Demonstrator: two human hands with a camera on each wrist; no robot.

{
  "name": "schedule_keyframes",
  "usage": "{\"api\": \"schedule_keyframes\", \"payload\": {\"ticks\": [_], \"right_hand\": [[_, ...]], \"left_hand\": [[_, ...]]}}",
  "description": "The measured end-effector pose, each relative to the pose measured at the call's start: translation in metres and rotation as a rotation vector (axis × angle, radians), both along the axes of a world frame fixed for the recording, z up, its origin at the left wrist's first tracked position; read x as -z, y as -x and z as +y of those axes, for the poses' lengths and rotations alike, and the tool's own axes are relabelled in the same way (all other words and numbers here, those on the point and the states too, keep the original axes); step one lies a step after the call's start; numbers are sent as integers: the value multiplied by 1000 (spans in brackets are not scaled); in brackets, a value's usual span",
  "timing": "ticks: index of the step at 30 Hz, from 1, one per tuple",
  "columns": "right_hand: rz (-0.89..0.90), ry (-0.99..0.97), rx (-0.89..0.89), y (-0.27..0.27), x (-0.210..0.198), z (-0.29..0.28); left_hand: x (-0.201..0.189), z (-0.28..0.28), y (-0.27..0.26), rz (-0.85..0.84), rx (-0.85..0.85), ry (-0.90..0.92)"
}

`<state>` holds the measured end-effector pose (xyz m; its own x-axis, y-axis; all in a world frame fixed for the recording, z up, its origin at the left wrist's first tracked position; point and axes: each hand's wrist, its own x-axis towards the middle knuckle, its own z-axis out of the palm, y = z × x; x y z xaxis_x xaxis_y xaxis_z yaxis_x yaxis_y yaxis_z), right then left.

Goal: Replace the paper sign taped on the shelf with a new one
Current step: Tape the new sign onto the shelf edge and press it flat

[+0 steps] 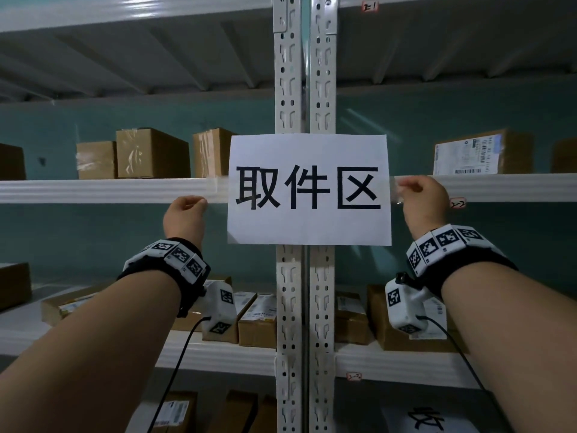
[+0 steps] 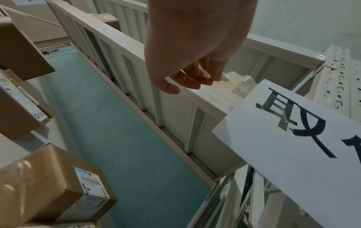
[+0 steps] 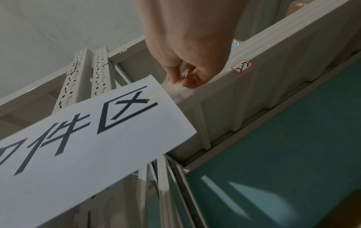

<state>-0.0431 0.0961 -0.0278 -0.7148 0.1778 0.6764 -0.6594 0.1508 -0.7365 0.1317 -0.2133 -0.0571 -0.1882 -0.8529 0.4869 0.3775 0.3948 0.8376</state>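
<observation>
A white paper sign [image 1: 309,189] with three black characters hangs across the shelf uprights [image 1: 304,73], held by clear tape [image 1: 218,189] along the white shelf beam [image 1: 93,190]. My left hand [image 1: 199,203] curls its fingertips [image 2: 204,79] on the tape's left end [image 2: 234,86] beside the sign [image 2: 293,154]. My right hand [image 1: 402,187] pinches the tape's right end [image 1: 396,195], which stands lifted off the beam. In the right wrist view the right hand [image 3: 181,80] grips just past the sign's edge [image 3: 87,138]. Another white sheet [image 1: 427,420] with black print lies on a lower shelf, bottom right.
Cardboard parcels [image 1: 153,153] stand on the shelf behind the sign, one with a label [image 1: 468,154] at the right. More parcels [image 1: 256,320] fill the shelf below. A small red-edged tag [image 1: 458,203] sticks to the beam right of my right hand. Teal wall behind.
</observation>
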Motion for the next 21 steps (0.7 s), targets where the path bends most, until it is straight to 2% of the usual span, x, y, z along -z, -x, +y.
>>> {"api": "schedule_keyframes", "payload": {"ticks": [6,14,21], "right_hand": [[-64,42,16,6,0,-4],[-1,39,55,13,-2,-6],[-12,106,15,12,-3,-5]], "left_hand": [[-1,-3,2,-2,-2,-5],[1,-8,7,7,-4,-18],[-3,-5,14,12,-50,18]]}}
